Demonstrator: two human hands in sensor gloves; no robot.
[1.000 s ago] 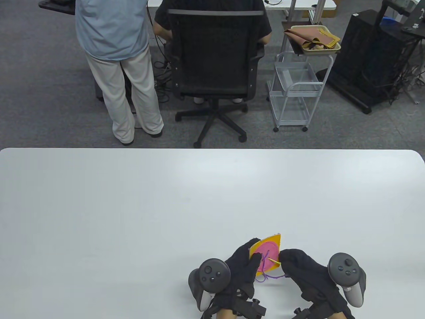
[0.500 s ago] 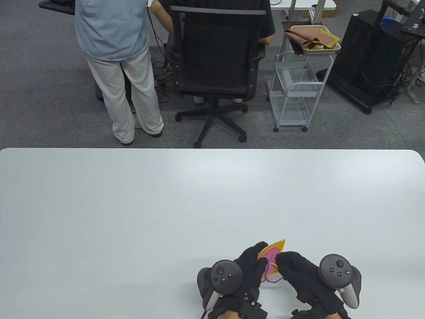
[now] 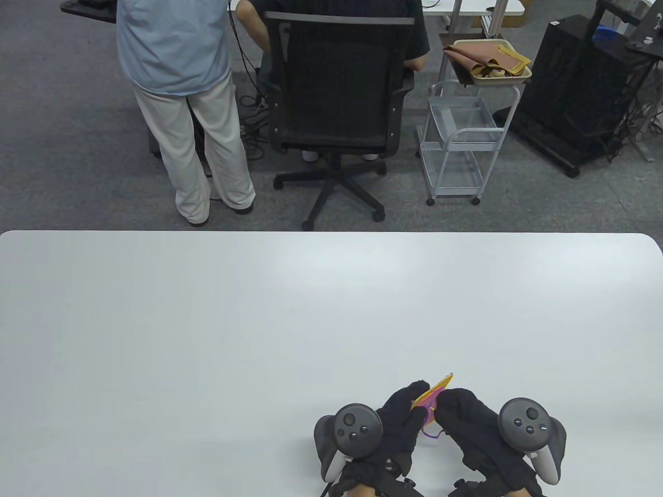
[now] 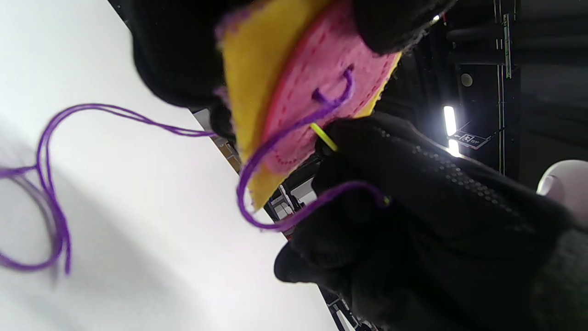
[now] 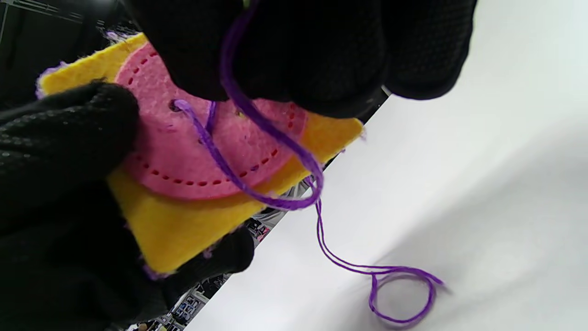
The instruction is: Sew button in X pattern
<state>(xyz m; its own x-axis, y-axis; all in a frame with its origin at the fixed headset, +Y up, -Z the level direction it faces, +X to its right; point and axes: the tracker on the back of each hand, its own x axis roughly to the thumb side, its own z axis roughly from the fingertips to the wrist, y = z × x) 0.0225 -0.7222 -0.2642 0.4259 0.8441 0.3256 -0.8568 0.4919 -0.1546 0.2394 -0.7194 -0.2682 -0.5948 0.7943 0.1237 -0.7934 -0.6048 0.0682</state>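
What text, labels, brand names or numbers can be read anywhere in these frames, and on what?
None can be read.
Lit sign behind the right hand in the left wrist view: some marks, too blurred to read.
White tag on the black cabinet: too small to read.
Pink button, yellow felt and trackers: no lettering visible.

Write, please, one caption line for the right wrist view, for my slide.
Left hand holds yellow felt square bearing pink felt button; purple thread runs from it to right hand.
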